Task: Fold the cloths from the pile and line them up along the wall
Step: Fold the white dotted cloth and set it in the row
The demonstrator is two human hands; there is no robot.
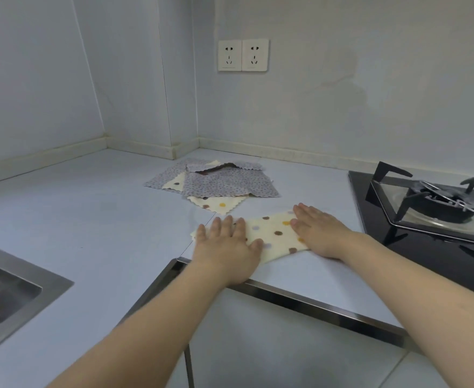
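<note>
2 hands (pixel 226 247) flat on 1 dotted cloth (pixel 276 233), pile (pixel 216 182) behind

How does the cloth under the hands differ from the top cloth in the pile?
The cloth under the hands is cream with coloured dots; the top cloth is grey with a fine speckled print. The cream cloth lies alone near the counter's front edge, pressed flat by the left hand and right hand; the grey one rests untouched on other cloths nearer the wall. Both lie on the counter.
</note>
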